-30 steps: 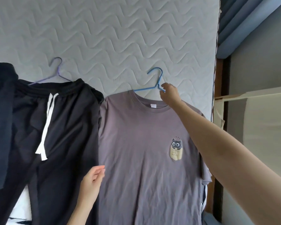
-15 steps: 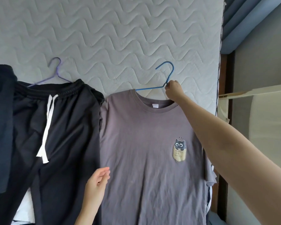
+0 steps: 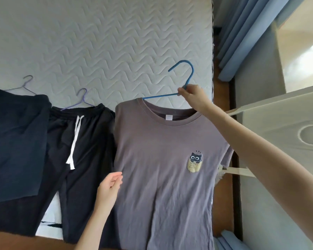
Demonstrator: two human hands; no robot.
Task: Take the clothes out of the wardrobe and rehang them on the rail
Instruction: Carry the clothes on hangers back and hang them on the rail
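A grey T-shirt [image 3: 159,159] with a small cat print hangs on a blue hanger [image 3: 187,76], lifted slightly off a white quilted mattress [image 3: 107,42]. My right hand [image 3: 192,95] grips the hanger at the base of its hook. My left hand [image 3: 109,189] hovers by the shirt's left edge, fingers loosely curled, holding nothing. Black drawstring shorts [image 3: 79,150] on a purple hanger [image 3: 81,98] lie to the left. A dark navy garment [image 3: 16,141] on another hanger lies at the far left.
A cream wardrobe door [image 3: 287,127] stands open at the right. Blue curtains [image 3: 242,33] hang at the upper right. A brown wooden edge [image 3: 13,240] runs along the bottom left.
My right hand has raised the blue hanger and tilted its hook to the right, and the shirt has shifted with it. My view has swung left, showing the navy garment more fully.
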